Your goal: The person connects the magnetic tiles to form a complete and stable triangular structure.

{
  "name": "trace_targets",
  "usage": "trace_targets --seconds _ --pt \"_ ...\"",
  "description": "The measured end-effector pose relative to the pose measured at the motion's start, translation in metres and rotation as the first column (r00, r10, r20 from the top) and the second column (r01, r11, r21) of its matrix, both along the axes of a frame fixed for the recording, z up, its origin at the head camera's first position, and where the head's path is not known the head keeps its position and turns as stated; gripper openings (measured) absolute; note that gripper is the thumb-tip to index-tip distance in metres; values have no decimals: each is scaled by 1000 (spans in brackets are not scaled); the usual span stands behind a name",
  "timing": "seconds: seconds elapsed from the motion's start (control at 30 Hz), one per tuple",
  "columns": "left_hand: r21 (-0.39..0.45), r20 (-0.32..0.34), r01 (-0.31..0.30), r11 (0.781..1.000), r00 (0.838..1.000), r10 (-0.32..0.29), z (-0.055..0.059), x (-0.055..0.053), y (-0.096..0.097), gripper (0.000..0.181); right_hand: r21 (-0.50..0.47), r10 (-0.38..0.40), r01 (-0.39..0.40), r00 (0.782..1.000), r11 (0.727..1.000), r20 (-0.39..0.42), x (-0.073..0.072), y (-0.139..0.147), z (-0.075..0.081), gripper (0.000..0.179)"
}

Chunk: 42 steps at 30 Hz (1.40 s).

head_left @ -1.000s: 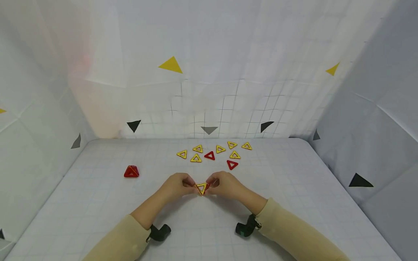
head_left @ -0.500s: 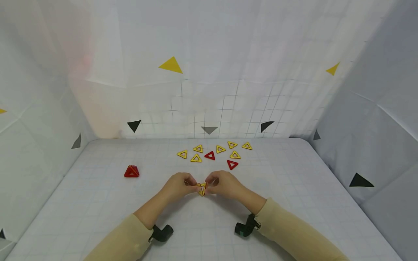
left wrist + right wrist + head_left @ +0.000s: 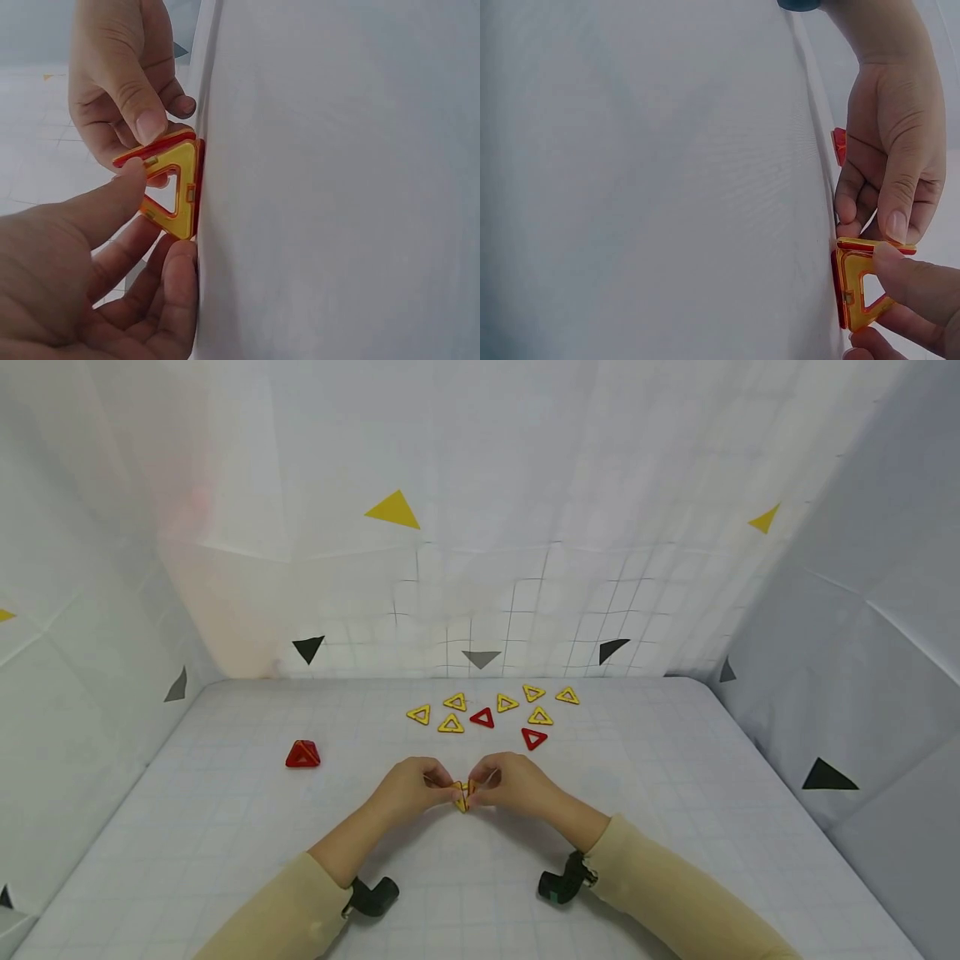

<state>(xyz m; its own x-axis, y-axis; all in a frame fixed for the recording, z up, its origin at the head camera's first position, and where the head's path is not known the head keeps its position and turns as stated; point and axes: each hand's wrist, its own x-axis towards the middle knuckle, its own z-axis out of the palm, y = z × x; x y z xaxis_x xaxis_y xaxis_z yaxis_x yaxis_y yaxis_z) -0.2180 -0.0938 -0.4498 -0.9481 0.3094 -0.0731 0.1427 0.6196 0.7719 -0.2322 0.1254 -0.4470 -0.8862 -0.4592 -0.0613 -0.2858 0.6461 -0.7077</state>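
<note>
Low over the front middle of the table, both hands hold a small group of joined triangular magnetic tiles, yellow and red. My left hand (image 3: 405, 789) pinches one yellow tile (image 3: 188, 169) by thumb and fingers; it stands tilted up in the left wrist view. Opposite, my right hand (image 3: 517, 785) pinches a second raised yellow tile (image 3: 859, 244), seen nearly edge-on. Red tile edges (image 3: 199, 180) show along the side toward the table. Fingers cover part of the group, so the exact joints are hidden.
Several loose yellow triangle tiles (image 3: 451, 730) and two red ones, a nearer red tile (image 3: 525, 734) among them, lie flat beyond the hands. A red pyramid of tiles (image 3: 303, 762) stands at the left. White cloth walls (image 3: 480, 602) enclose the table's back and sides.
The yellow triangle that faced up between the hands has given way to two yellow tiles tilted up toward each other. My right hand has shifted slightly left; the loose tiles have stayed put.
</note>
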Motion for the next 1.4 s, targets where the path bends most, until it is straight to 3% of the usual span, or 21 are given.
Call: trace_targets --seconds 0.73,1.0,1.4 --pt "-26 34 0 1000 999 1 5 1 1 21 8 51 -51 998 999 -32 -1 4 0 16" --pt "-57 70 -19 998 997 23 5 0 2 26 5 60 -60 998 998 -14 -2 5 1 11" --pt "-26 98 -9 1000 995 12 5 0 6 31 0 84 -84 996 996 13 -1 6 1 9"
